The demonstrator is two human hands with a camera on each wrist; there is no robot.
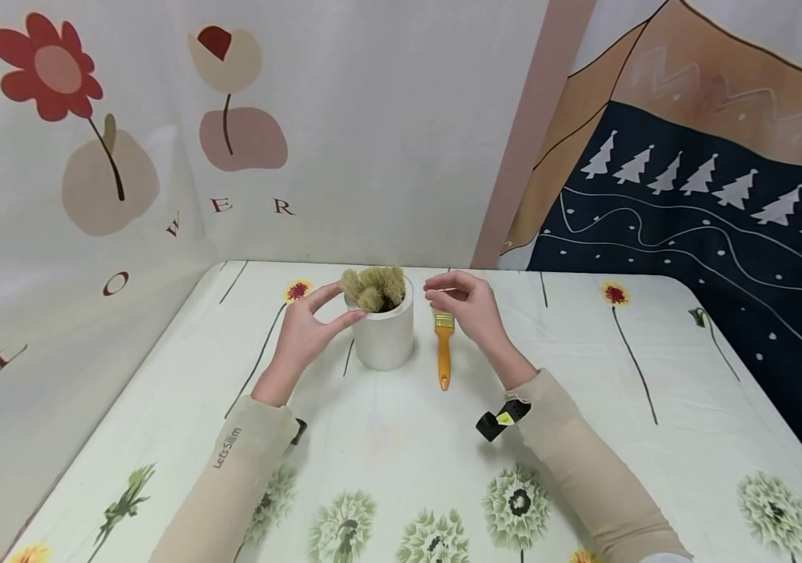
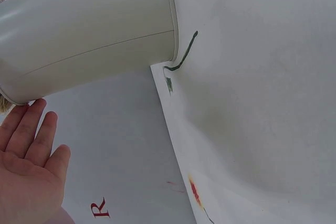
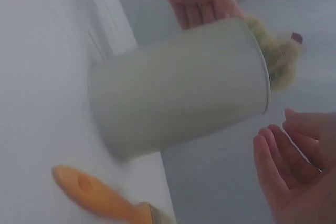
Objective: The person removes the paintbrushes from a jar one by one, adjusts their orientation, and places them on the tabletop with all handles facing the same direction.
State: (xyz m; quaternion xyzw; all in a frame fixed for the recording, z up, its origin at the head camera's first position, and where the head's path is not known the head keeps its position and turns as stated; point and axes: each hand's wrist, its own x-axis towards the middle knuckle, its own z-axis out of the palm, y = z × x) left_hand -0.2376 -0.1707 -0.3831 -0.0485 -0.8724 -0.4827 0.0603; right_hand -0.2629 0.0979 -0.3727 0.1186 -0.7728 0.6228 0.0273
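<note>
A white cylindrical pot (image 1: 384,342) stands upright on the table, with fuzzy olive-green tufts of a plant (image 1: 375,289) showing above its rim. My left hand (image 1: 305,331) is at the pot's left side. Its thumb lies by the near rim and its fairly straight fingers touch the upper edge, as the left wrist view also shows. To the right of the pot, my right hand (image 1: 469,307) hovers with loosely bent fingers and holds nothing; a gap separates it from the pot in the right wrist view. Below it lies a paintbrush (image 1: 445,356) with an orange handle, its bristles partly hidden.
The table (image 1: 387,438) wears a white cloth printed with flowers. Behind it hangs a pale curtain (image 1: 373,141) with flower prints, and a dark cloth with white trees (image 1: 689,211) hangs at the right.
</note>
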